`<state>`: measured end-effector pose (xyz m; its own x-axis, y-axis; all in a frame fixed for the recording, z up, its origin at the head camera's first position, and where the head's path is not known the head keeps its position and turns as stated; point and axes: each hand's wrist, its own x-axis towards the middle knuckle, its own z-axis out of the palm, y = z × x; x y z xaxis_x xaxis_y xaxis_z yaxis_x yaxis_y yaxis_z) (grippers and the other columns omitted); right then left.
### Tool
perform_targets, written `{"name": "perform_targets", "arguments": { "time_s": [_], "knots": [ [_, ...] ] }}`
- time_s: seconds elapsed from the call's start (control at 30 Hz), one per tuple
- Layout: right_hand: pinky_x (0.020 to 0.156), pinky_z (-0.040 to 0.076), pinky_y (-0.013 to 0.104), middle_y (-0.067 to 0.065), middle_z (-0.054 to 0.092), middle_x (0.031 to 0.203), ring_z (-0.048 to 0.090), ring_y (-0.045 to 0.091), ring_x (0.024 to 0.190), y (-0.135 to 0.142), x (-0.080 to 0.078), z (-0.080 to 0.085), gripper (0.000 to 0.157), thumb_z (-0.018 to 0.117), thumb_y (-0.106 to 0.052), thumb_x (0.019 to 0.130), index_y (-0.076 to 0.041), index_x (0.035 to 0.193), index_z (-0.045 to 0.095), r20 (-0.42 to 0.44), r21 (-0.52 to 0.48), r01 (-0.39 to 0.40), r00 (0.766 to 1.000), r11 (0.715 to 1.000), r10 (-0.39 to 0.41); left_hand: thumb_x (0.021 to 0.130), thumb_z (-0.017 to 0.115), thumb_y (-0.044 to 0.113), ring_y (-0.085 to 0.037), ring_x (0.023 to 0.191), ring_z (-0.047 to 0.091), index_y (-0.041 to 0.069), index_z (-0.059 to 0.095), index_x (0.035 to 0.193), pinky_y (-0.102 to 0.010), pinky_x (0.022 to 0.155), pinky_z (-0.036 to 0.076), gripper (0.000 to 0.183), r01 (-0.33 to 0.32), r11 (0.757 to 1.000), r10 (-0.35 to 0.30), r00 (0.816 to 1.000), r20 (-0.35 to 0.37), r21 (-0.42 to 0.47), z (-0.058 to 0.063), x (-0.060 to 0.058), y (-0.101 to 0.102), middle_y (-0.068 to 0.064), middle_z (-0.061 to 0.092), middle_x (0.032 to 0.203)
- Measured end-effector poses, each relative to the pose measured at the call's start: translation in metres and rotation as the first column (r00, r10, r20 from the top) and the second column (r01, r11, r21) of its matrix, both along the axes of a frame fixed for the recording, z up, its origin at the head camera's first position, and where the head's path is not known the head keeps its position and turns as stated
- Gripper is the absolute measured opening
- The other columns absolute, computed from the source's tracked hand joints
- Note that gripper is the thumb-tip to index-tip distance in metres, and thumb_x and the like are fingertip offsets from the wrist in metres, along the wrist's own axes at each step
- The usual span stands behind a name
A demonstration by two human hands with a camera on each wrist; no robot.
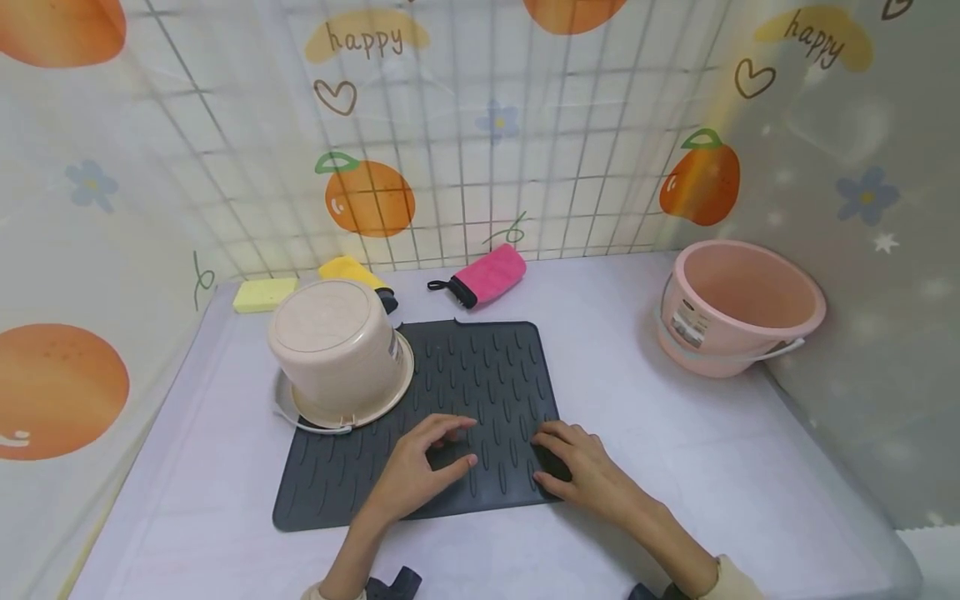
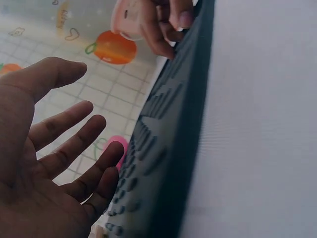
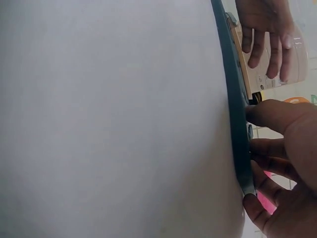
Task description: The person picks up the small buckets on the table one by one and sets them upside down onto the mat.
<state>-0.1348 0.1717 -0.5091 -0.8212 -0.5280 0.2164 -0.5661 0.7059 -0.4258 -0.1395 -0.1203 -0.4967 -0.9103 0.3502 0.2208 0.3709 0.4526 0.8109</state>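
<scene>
A dark grey ridged rubber mat lies flat on the table. Over its front middle, my left hand hovers with fingers spread and holds nothing; the left wrist view shows that palm bare. My right hand is at the mat's right edge near the front corner, its fingers loosely bent. In the right wrist view the fingertips are right at the mat's edge. On the mat's back left part stands an upside-down beige bucket, its handle hanging down at the rim.
A pink bucket stands upright at the back right, handle lowered. Behind the mat lie a pink cloth pouch with a black loop, a yellow cloth item and a pale yellow sponge. A white grid with a printed curtain bounds the back.
</scene>
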Motion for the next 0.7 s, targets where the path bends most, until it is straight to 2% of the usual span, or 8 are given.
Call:
{"name": "perform_targets", "arguments": {
  "time_s": [0.17,0.3,0.5,0.7],
  "knots": [
    [0.082,0.045,0.043,0.008,0.056,0.131,0.055,0.024,0.111,0.0,-0.001,0.0,0.046,0.079,-0.029,0.088,-0.005,0.125,0.066,-0.002,-0.001,0.006,1.0,1.0,-0.006,0.087,0.079,0.036,-0.015,0.108,0.059,0.022,0.067,0.129,-0.037,0.092,0.05,0.045,0.012,1.0,-0.012,1.0,0.022,-0.023,-0.01,0.0,0.002,0.015,0.06,0.123],
    [0.082,0.045,0.042,0.008,0.056,0.131,0.054,0.023,0.112,0.0,0.0,0.0,0.046,0.078,-0.03,0.088,-0.005,0.125,0.066,-0.002,0.007,0.004,1.0,1.0,-0.004,0.086,0.08,0.032,-0.009,0.114,0.056,0.024,0.072,0.12,-0.04,0.097,0.048,0.036,0.005,0.999,-0.003,1.0,0.03,-0.049,-0.017,0.002,0.002,0.018,0.06,0.121],
    [0.082,0.043,0.04,0.005,0.056,0.13,0.054,0.021,0.112,0.0,0.0,0.007,0.046,0.078,-0.031,0.089,-0.007,0.126,0.066,-0.018,0.031,-0.022,1.0,0.999,0.023,0.083,0.083,0.022,-0.011,0.116,0.052,0.022,0.076,0.108,-0.045,0.097,0.047,0.026,0.035,0.995,-0.039,0.998,-0.041,-0.094,-0.025,0.002,0.0,0.012,0.06,0.121],
    [0.086,0.045,0.044,0.006,0.059,0.127,0.056,0.023,0.114,0.003,-0.005,0.026,0.044,0.079,-0.029,0.088,-0.006,0.123,0.067,-0.079,0.042,-0.015,0.997,0.999,0.018,0.082,0.085,0.019,-0.012,0.116,0.052,0.02,0.076,0.106,-0.045,0.097,0.047,0.026,0.057,0.992,-0.065,0.996,-0.069,-0.113,-0.025,0.003,-0.001,0.008,0.061,0.121]
  ]
}}
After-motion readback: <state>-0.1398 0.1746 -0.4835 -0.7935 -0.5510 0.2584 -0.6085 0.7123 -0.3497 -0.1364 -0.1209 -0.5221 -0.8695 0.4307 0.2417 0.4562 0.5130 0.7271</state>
